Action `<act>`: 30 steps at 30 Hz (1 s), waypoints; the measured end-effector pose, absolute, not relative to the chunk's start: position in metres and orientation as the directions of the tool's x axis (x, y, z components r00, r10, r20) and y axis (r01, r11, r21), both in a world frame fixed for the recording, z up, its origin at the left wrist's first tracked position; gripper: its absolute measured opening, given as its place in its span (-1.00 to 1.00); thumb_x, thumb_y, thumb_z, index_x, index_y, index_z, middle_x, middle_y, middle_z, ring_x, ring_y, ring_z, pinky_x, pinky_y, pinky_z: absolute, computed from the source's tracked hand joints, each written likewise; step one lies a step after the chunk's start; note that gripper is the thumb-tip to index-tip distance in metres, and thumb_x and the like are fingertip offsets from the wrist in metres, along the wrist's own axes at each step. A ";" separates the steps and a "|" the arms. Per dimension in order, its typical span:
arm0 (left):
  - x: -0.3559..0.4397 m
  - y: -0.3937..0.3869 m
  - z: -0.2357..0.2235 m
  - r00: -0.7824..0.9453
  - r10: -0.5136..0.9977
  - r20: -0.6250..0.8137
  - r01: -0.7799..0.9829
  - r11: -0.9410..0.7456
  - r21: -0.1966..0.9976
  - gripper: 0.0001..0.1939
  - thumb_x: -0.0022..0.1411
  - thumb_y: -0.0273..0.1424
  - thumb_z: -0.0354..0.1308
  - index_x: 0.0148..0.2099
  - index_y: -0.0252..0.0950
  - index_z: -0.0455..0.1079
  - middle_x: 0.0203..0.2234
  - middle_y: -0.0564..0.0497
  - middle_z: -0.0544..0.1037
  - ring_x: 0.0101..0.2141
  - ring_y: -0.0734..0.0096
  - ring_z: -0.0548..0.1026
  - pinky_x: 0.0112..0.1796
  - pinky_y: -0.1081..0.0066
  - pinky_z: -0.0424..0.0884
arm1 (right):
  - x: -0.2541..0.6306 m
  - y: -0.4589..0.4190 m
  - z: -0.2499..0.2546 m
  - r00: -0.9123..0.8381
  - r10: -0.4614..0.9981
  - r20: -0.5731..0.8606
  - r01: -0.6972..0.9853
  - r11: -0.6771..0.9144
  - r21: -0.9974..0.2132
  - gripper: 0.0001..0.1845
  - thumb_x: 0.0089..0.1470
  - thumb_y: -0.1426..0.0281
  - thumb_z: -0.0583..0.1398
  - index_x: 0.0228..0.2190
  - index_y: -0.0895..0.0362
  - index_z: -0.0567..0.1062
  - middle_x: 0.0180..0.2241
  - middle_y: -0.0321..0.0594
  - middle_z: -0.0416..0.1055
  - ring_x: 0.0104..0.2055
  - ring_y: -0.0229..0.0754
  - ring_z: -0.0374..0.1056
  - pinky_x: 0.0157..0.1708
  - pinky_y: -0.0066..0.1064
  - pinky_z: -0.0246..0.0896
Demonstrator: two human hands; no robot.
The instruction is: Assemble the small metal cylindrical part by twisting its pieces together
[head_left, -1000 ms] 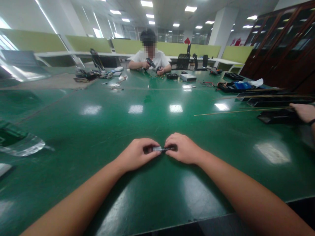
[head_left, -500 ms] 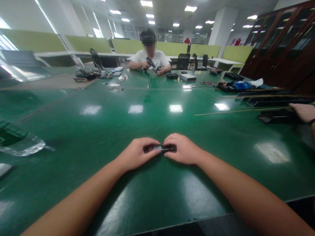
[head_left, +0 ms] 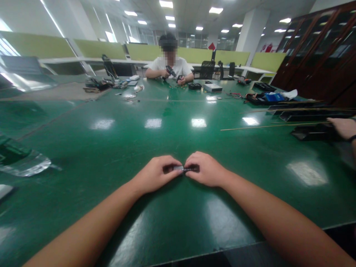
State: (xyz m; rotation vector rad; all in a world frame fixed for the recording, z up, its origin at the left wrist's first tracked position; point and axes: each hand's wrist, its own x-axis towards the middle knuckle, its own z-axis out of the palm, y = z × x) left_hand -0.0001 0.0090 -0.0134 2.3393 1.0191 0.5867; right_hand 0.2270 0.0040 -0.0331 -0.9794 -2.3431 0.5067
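Low over the green table [head_left: 172, 141], or resting on it, a small slim object with a silvery part [head_left: 178, 168] and a dark part [head_left: 191, 169] lies crosswise between my hands. My left hand [head_left: 155, 172] is closed, thumb and fingers pinching the silvery part. On the other side, my right hand [head_left: 206, 168] pinches the dark part the same way. The fingertips of both hands nearly meet at the middle. Much of the object is covered by my fingers, and its exact kind cannot be made out.
Across the table a person [head_left: 169, 66] holds a power drill [head_left: 170, 71] and a small dark part. Another person's hand [head_left: 343, 128] touches a black channel-shaped piece [head_left: 311, 132] at right. A clear bottle [head_left: 26, 163] lies at left. A toolbox [head_left: 258, 98] stands far right.
My hands keep almost the same place and grip. Slightly more of the silvery part shows at my left fingertips, and the object looks a little turned.
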 end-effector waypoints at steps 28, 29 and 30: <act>0.000 0.009 -0.012 0.610 0.776 0.159 0.534 -0.551 0.641 -0.77 0.27 -0.22 0.21 -0.15 -0.26 0.56 -0.34 0.01 0.58 -0.35 0.40 0.50 -0.30 0.45 0.37 | 0.234 0.004 -0.030 -0.612 0.726 0.314 0.533 0.672 -0.515 -0.92 0.02 0.44 0.30 -0.35 0.14 0.59 -0.27 -0.18 0.54 -0.16 -0.14 0.38 -0.10 -0.31 0.27; 0.000 0.009 -0.013 0.611 0.775 0.159 0.533 -0.552 0.641 -0.77 0.27 -0.22 0.21 -0.15 -0.26 0.56 -0.33 0.00 0.58 -0.34 0.40 0.50 -0.30 0.45 0.38 | 0.234 0.004 -0.029 -0.610 0.729 0.310 0.536 0.668 -0.516 -0.91 0.01 0.44 0.29 -0.35 0.14 0.59 -0.27 -0.18 0.54 -0.16 -0.14 0.38 -0.11 -0.31 0.27; 0.000 0.010 -0.013 0.612 0.774 0.158 0.533 -0.553 0.641 -0.76 0.27 -0.22 0.21 -0.15 -0.26 0.56 -0.33 0.00 0.58 -0.34 0.39 0.50 -0.29 0.45 0.38 | 0.234 0.004 -0.029 -0.608 0.733 0.306 0.540 0.664 -0.517 -0.91 0.01 0.44 0.29 -0.35 0.14 0.59 -0.27 -0.18 0.54 -0.16 -0.14 0.38 -0.11 -0.31 0.27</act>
